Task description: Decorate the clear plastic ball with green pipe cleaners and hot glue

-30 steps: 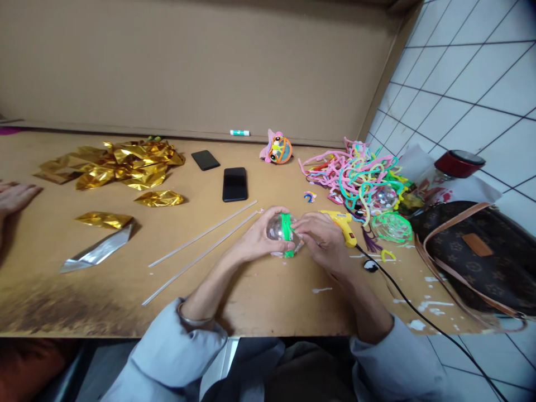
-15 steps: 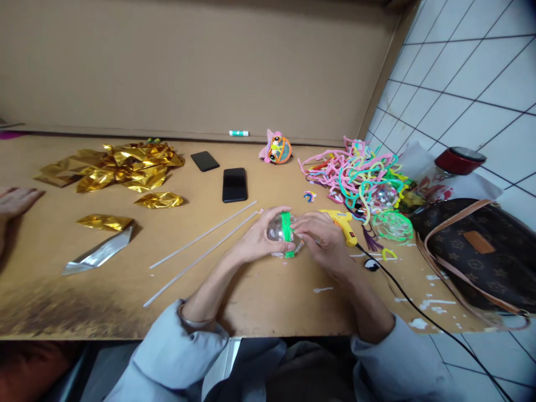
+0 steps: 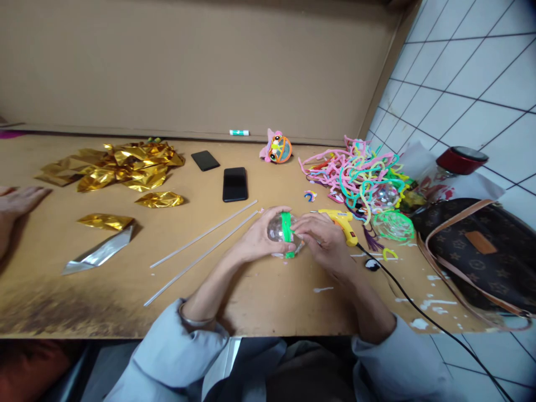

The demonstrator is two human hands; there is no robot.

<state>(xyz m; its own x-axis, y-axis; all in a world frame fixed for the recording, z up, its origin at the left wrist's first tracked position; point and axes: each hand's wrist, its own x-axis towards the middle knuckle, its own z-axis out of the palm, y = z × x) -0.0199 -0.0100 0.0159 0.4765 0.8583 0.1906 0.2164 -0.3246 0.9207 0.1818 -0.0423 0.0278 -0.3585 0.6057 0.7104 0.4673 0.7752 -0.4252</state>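
Observation:
A clear round ball (image 3: 275, 229) with a bright green band around its middle is held just above the table's centre. My left hand (image 3: 257, 237) wraps round its left side, thumb across the lower front. At the ball's right side, my right hand (image 3: 320, 231) has its fingers pinched together against the green band; whether a strand is between them is too small to tell. Just behind my right hand lies a yellow glue gun (image 3: 344, 224) with a black cord. Two thin clear sticks (image 3: 201, 258) lie to the left of the ball.
Gold foil pieces (image 3: 138, 162) cover the back left, near another person's hand (image 3: 25, 200). Two phones (image 3: 235, 185) and a decorated ball (image 3: 280, 148) sit at the back. Colourful pipe cleaners (image 3: 355, 173), a red-lidded jar (image 3: 463, 161) and a brown bag (image 3: 481, 251) are right.
The other person's hand at the left edge has shifted slightly to the right. My hands and the ball have hardly moved.

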